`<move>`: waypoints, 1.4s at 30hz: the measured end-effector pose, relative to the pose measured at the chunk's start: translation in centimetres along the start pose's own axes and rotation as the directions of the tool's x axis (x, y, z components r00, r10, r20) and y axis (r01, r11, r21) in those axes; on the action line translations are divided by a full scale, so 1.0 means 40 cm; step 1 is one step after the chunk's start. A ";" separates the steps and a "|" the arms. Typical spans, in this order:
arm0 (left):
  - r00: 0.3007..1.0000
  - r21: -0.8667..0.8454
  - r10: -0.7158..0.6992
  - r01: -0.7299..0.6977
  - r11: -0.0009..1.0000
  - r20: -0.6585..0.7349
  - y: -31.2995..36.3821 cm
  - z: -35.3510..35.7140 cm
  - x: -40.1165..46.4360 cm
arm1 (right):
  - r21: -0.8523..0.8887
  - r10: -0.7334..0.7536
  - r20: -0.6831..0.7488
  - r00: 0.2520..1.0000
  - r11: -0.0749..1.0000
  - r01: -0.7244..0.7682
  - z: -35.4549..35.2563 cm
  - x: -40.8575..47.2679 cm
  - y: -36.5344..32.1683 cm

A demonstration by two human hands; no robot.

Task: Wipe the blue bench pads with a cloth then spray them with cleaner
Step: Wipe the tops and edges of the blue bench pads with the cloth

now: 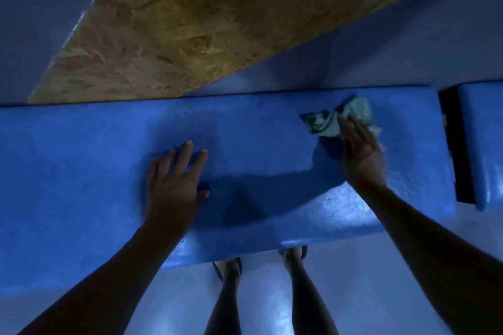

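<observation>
Wiping w/ right hand flat on cloth at far-right of pad; left hand flat, bracing mid-pad. Pad runs left-right; unwiped length lies left.

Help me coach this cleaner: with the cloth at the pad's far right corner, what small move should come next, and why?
Probably draw the cloth leftward along the far edge of the blue pad. The right hand presses it flat near the right end, while the left hand rests open mid-pad, steadying it. The long stretch between and beyond the hands appears not yet covered.
</observation>
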State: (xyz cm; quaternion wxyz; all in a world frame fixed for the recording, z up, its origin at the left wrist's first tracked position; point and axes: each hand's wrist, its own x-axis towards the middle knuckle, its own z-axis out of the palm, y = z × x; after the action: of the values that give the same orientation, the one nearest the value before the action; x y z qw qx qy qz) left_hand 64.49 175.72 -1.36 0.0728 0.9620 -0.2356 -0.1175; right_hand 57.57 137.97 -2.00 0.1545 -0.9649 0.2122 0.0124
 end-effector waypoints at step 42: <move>0.994 0.132 -0.078 0.067 0.989 0.076 0.043 0.003 -0.006 | 0.112 0.232 -0.151 0.961 0.970 -0.217 0.105 -0.248 -0.104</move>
State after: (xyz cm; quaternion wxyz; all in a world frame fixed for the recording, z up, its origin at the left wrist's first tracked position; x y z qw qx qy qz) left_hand 63.50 174.33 -1.08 -0.0035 0.9671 -0.2103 -0.1435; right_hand 50.44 146.87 -3.87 0.1795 -0.9240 0.3326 -0.0591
